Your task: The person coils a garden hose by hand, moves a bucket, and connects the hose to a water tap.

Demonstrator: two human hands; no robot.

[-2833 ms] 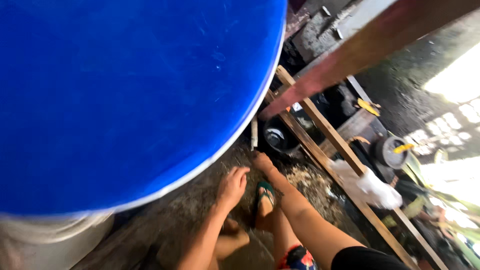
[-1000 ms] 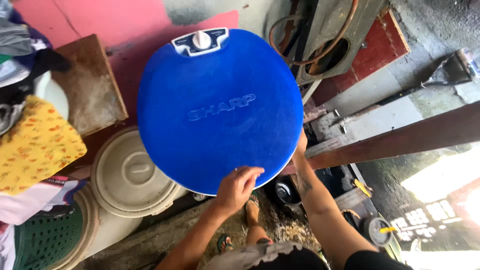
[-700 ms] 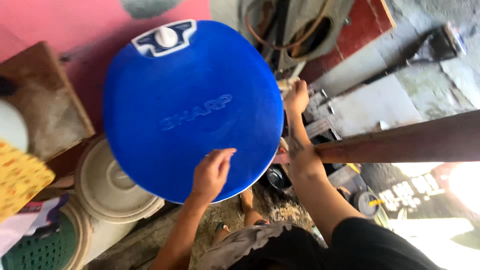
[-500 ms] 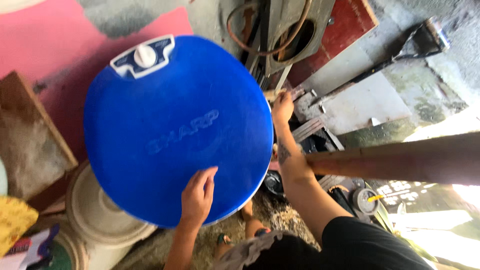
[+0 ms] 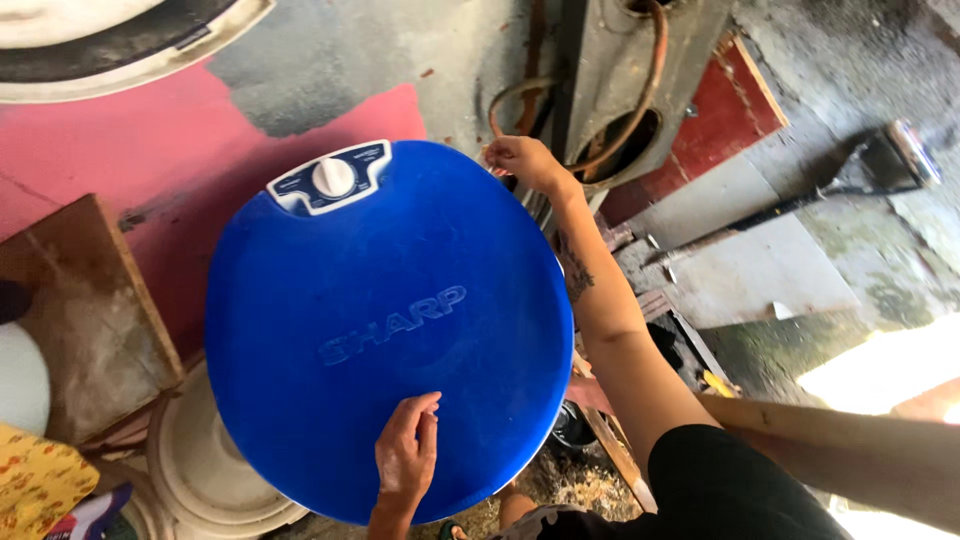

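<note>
At centre of the head view, a large round blue lid (image 5: 390, 330) fills most of the frame, seen from above. It carries a white timer knob (image 5: 333, 177) on a pale control panel (image 5: 330, 178) at its far edge, which suggests the top of a washing or spin-drying tub.

Left hand (image 5: 407, 458): rests on the near part of the lid, fingers curled loosely, fingertips touching the blue surface. It presses or steadies; it does not grip anything.

Right hand (image 5: 522, 160): reaches to the far right rim of the lid, beside a curved brown hose (image 5: 640, 130) and a grey panel (image 5: 640, 70) with a round cut-out. The fingers appear pinched at the rim; whether they enclose a small part cannot be told.

Surroundings: a pink-painted concrete floor (image 5: 120, 140) lies beyond the lid. A worn wooden board (image 5: 90, 320) stands to the left. A beige round lid (image 5: 200, 470) lies partly under the blue one at lower left. A long-handled tool (image 5: 850, 185) lies on the ground at upper right.

Procedure, as judged from this position:
1. Keep the left palm flat and low so the lid does not tip toward the body.
2. Guide the far rim with the right hand, keeping the fingers clear of the hose.
3. Seat the rim evenly all round; check that the control panel edge sits level.
4. Avoid leaning weight on the lid centre, which may flex.
</note>
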